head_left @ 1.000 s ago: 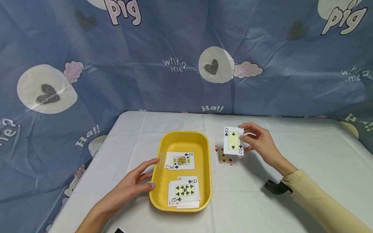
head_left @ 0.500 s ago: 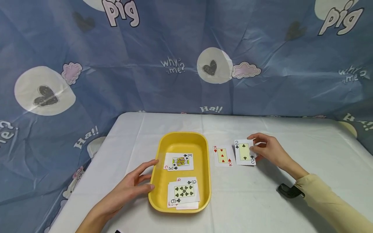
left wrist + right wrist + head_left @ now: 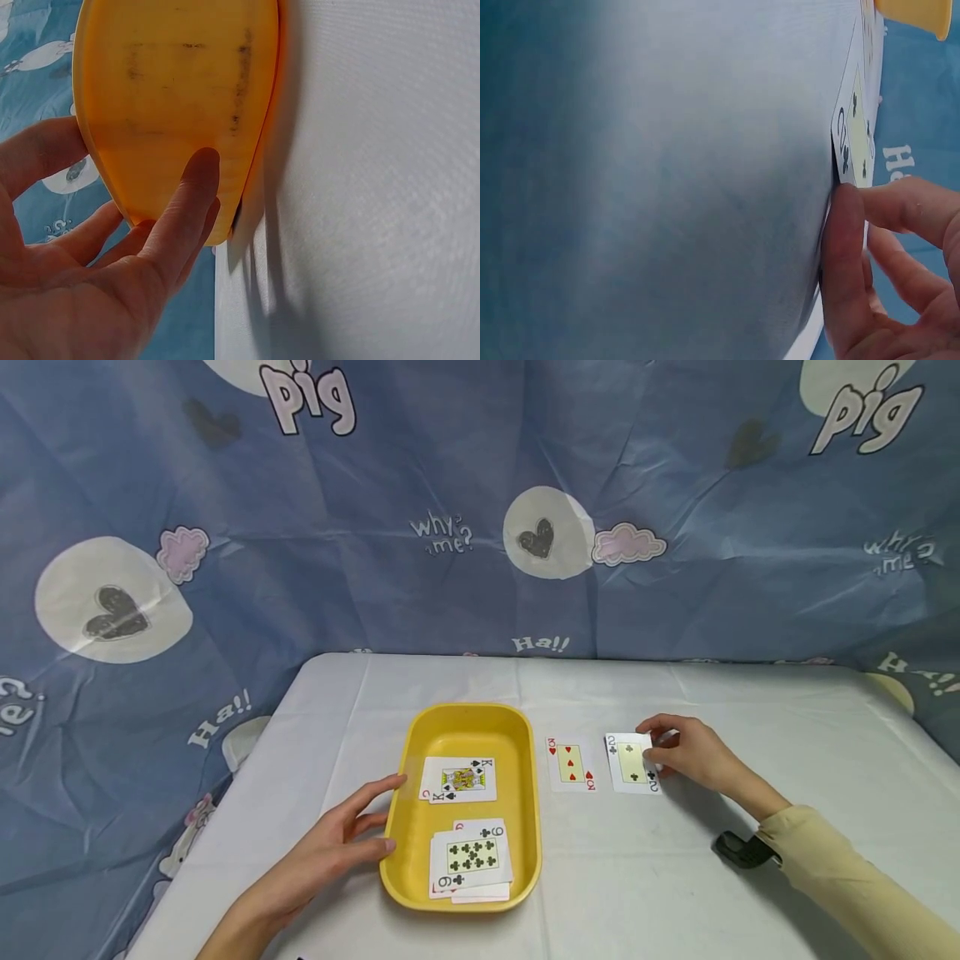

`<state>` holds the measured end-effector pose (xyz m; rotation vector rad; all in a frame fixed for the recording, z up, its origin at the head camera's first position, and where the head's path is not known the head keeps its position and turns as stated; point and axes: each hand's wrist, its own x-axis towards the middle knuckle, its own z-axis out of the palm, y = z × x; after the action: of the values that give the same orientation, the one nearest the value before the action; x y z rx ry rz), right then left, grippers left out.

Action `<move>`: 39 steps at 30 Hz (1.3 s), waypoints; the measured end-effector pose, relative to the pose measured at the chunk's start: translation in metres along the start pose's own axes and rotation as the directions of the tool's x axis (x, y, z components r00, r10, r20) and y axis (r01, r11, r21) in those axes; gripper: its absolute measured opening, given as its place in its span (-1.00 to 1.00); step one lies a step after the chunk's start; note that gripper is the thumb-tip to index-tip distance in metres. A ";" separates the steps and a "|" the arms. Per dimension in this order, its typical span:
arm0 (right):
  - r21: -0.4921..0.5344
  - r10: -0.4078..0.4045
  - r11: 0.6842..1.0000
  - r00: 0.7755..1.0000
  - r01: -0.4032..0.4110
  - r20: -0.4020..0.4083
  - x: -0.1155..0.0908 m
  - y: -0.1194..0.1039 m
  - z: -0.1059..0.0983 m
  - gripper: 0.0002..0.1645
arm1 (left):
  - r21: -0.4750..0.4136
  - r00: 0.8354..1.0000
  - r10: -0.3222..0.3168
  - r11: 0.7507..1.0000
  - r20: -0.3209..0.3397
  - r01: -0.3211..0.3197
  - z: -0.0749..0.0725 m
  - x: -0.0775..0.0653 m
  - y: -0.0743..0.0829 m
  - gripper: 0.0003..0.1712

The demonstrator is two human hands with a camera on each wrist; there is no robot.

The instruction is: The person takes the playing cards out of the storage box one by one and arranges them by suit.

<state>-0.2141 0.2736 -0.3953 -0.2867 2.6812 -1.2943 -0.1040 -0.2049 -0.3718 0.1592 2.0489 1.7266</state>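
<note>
At the right of the head view my right hand (image 3: 697, 756) pinches the right edge of a two of clubs playing card (image 3: 628, 764). The card lies low on the white table, its right edge by the thumb and fingertips. In the right wrist view its near corner (image 3: 845, 154) sits just off the thumb tip. To its left lies a three of hearts (image 3: 569, 768). My left hand (image 3: 330, 843) rests against the left side of a yellow tray (image 3: 472, 735), fingers spread and nearly straight; in the left wrist view the thumb (image 3: 184, 202) touches the outer wall.
Inside the tray are two groups of cards: a king of spades (image 3: 463, 781) over another card, and a nine of clubs (image 3: 474, 857) over several more. A blue printed cloth (image 3: 420, 585) hangs behind the table. A black band (image 3: 742, 850) is at the right wrist.
My right hand has carried the two of clubs right and down, from above the three of hearts to the table beside it. My left hand stays at the tray.
</note>
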 end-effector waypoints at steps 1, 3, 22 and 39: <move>-0.004 0.002 1.000 1.000 -0.002 0.000 0.000 0.000 0.000 -0.57 | -0.005 1.000 0.004 1.000 0.004 -0.004 0.000 0.000 0.000 -0.17; -0.012 0.000 1.000 1.000 0.000 -0.005 0.000 0.000 0.000 -0.56 | -0.011 1.000 0.010 1.000 0.012 -0.010 0.000 0.000 -0.001 -0.17; 0.202 -0.344 0.912 0.934 0.356 -0.094 0.003 -0.052 0.037 -0.62 | -0.013 1.000 -0.022 1.000 -0.004 0.022 0.001 0.000 0.000 -0.17; 0.315 -0.494 0.844 0.858 0.434 0.142 0.029 -0.133 0.109 -0.54 | -0.018 1.000 -0.023 1.000 -0.004 0.023 -0.001 0.000 0.000 -0.18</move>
<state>-0.2042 0.1029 -0.3598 -1.0350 2.2829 -1.6231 -0.1042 -0.2056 -0.3721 0.1258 2.0302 1.7318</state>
